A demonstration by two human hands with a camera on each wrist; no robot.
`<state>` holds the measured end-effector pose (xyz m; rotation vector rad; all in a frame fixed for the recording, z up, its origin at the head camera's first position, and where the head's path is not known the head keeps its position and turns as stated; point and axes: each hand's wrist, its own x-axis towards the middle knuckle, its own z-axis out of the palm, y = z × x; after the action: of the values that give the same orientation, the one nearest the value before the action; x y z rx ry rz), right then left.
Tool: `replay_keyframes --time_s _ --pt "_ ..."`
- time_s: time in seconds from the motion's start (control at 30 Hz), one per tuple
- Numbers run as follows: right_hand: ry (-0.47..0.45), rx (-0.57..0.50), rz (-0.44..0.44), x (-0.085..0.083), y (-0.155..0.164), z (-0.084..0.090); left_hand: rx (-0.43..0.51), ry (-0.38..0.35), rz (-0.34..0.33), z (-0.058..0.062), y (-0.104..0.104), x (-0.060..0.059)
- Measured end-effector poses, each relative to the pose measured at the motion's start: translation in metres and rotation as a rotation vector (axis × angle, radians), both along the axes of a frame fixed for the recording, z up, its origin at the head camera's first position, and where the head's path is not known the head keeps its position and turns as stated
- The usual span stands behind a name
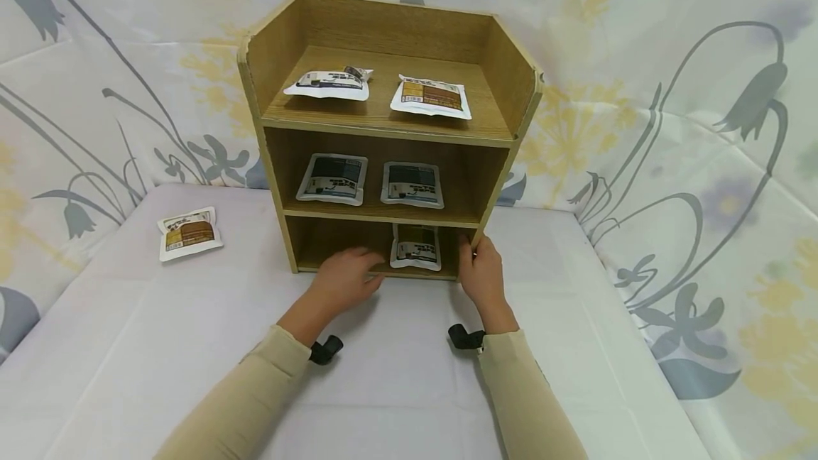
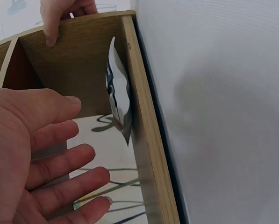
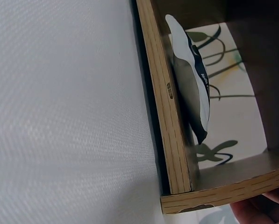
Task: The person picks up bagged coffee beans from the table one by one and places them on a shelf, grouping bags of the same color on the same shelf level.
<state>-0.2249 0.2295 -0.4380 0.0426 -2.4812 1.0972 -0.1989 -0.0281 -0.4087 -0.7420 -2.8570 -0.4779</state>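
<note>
A small wooden shelf (image 1: 383, 132) with stacked compartments stands before me. My left hand (image 1: 348, 277) is at the left half of the bottom compartment, its fingers spread and relaxed with nothing in them, as the left wrist view shows. To its right a white-edged pouch (image 1: 415, 247) lies on the bottom board; it appears side-on in the left wrist view (image 2: 118, 88). My right hand (image 1: 482, 272) grips the lower right side panel of the shelf, thumb on the inner face and fingers outside. Only some right fingers (image 3: 251, 212) show in the right wrist view.
Two dark-labelled pouches (image 1: 332, 179) (image 1: 412, 184) lie in the middle compartment. On top are a white pouch (image 1: 329, 84) and a brown-labelled pouch (image 1: 432, 96). Another brown-labelled pouch (image 1: 189, 234) lies on the white-covered table (image 1: 383, 389), left of the shelf. Flower-printed cloth (image 1: 639, 126) hangs behind.
</note>
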Motion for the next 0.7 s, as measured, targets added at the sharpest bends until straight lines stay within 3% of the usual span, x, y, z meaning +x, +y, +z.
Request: replay_keyframes --time_s 0.7 --pt "-0.003 0.003 -0.006 -0.002 0.0 -0.003 0.02 -0.05 0.06 -0.003 -0.051 0.012"
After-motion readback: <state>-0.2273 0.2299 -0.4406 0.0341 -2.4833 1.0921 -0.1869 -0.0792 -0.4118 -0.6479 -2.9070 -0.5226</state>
